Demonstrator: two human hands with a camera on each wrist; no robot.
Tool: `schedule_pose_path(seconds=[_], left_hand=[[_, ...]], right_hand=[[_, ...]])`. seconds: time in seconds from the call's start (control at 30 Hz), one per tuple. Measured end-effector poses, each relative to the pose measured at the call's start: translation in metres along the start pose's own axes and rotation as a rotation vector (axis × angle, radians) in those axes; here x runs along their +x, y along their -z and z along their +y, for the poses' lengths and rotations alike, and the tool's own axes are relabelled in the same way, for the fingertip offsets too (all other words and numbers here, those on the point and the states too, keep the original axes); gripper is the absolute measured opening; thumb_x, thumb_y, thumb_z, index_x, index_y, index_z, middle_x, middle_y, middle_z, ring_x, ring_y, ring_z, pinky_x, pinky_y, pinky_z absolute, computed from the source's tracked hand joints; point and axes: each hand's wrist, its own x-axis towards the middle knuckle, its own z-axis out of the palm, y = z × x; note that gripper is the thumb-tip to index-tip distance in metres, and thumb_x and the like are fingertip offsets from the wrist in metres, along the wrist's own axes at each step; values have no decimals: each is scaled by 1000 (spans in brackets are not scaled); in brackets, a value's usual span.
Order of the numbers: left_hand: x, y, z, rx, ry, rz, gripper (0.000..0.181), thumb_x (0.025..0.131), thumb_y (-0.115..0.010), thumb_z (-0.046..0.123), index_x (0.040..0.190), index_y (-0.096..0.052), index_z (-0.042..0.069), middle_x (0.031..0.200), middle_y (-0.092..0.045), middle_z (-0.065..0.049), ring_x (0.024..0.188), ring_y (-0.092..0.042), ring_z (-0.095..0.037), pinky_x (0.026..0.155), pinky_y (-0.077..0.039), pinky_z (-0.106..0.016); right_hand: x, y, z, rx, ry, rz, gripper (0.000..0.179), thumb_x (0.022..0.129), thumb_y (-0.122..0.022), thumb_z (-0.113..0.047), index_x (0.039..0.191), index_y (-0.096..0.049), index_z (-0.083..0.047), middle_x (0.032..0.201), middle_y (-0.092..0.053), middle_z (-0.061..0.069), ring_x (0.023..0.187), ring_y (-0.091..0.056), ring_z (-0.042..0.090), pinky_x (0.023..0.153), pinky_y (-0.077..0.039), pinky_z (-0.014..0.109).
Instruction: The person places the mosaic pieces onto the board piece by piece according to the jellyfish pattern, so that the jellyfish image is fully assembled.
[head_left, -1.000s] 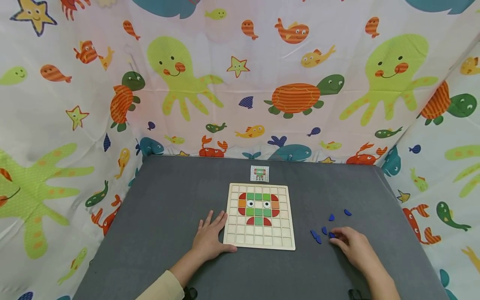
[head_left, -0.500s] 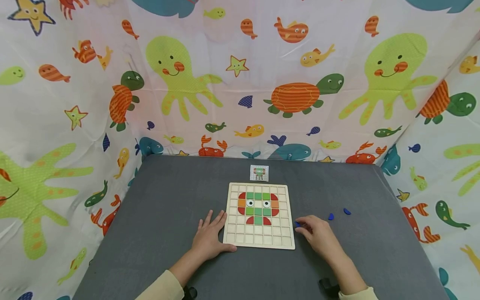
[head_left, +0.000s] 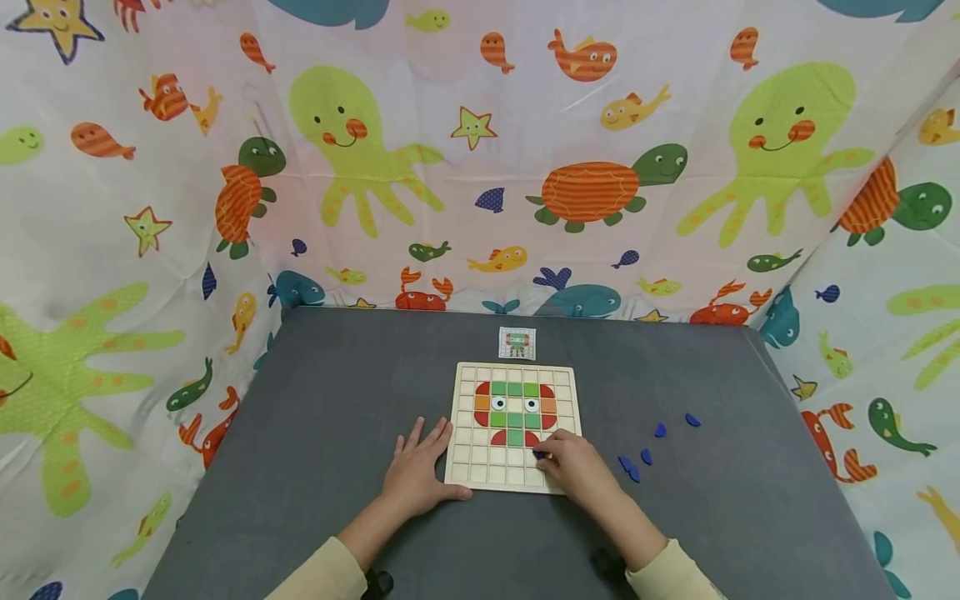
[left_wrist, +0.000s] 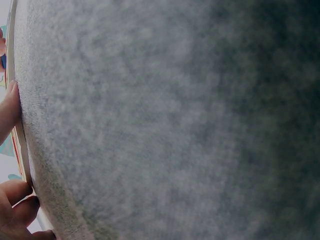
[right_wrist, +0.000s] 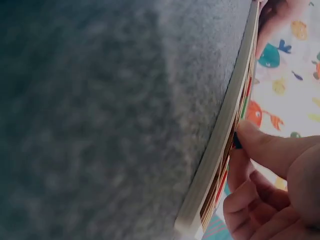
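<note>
A square wooden grid board (head_left: 486, 475) lies on the grey table, with red, green, orange and eye-marked tiles (head_left: 515, 414) set in its upper half. My left hand (head_left: 417, 473) rests along the board's left edge, fingers spread and thumb at the near corner. In the left wrist view, its fingers (left_wrist: 15, 192) touch the board's side. Over the board's right part, my right hand (head_left: 583, 472) pinches a small blue tile (head_left: 539, 454) between thumb and fingers, just below the red tile on the right. The right wrist view shows that tile as a dark sliver (right_wrist: 237, 140) at the board's surface.
Several loose blue tiles (head_left: 647, 456) lie on the table (head_left: 360, 383) right of the board. Behind the board is a small picture card (head_left: 517, 342) with a similar figure. A curtain (head_left: 450, 183) printed with sea animals surrounds the table's back and sides.
My right hand has picked up a blue tile from the loose ones and carried it left onto the board. The left hand stays at the board's left edge.
</note>
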Motion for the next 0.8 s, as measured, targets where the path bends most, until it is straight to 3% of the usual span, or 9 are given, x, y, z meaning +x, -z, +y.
schedule_pose_path(seconds=[0.3,0.53,0.7,0.8], left_hand=[[0,0,1,8,13,-10,120,64,-86,65,160,-33,16,166,-30,-2,157,-11,-36,121,-14,-65],[0,0,1,9,13,-2,119,64,-86,66,159,-34,16,166,-31,-2,157,-12,-36,121,-15,-65],[0,0,2,6,11,-11,119,64,-86,66,159,-34,16,166,-31,-2,157,-12,-36,121,-15,-65],[0,1,2,1,11,-15,119,65,-86,65,159,-34,16,166,-31,-2,157,-12,-36,121,-15,-65]], right_hand=[[9,-3,-4,4,-44,-33,15,81,-84,-8,95,-79,-11,89,-68,0,76,-58,10,73,-56,34],[10,0,3,56,-33,-39,18,80,-84,-8,96,-79,-12,90,-69,-2,74,-58,8,68,-53,28],[-3,17,15,97,-117,12,19,82,-83,-8,100,-79,-12,90,-68,-3,72,-55,7,63,-48,26],[-18,32,32,56,-173,52,23,81,-83,-6,103,-78,-9,92,-68,1,73,-55,9,64,-48,29]])
